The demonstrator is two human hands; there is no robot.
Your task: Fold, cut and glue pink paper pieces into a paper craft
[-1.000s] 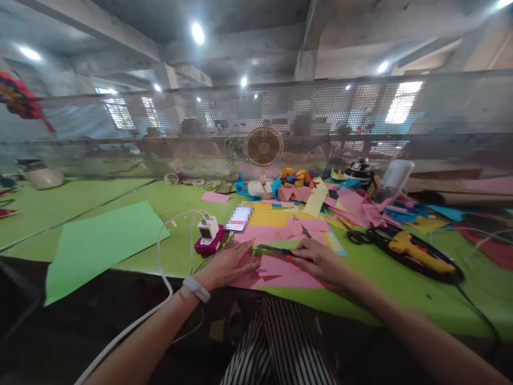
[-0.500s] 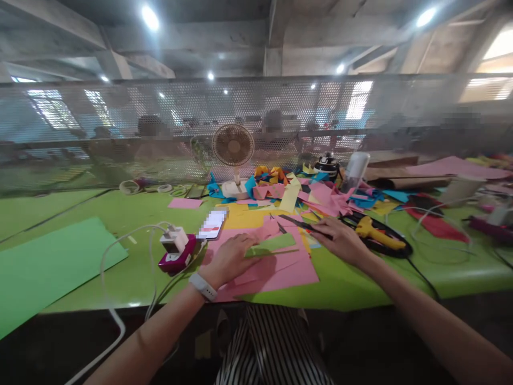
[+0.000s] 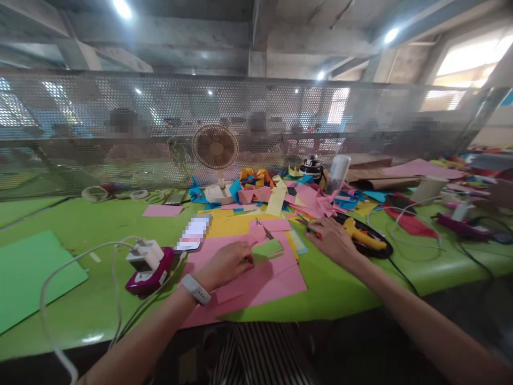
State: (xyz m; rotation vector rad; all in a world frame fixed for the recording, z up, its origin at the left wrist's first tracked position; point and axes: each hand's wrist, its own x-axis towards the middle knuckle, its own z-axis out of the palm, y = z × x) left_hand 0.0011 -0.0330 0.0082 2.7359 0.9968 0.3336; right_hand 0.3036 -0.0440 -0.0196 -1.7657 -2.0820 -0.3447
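My left hand [image 3: 229,262], wearing a white watch, is closed with its fingertips at the left end of a small green paper piece [image 3: 269,249]. That piece lies over a large pink paper sheet [image 3: 280,289]. My right hand [image 3: 334,243] rests low over a pair of scissors [image 3: 313,230], their dark blades pointing left and an orange-red part showing by the fingers; the grip itself is partly hidden. A dark pointed tool [image 3: 265,230] lies on pink scraps between the hands. A glue gun with a yellow handle [image 3: 363,233] sits just beyond my right hand on a black tray.
A phone [image 3: 194,233] and a purple power strip [image 3: 150,272] with white cables lie left. Behind are a small fan [image 3: 215,148], folded paper shapes [image 3: 276,200] and a clear-sided bottle [image 3: 339,174]. A green sheet [image 3: 36,272] covers the far left. A perforated metal screen [image 3: 168,101] stands behind.
My right hand has lowered with the scissors, and their orange-red part now shows. My left fingers have curled in at the green paper's end. The view has turned right.
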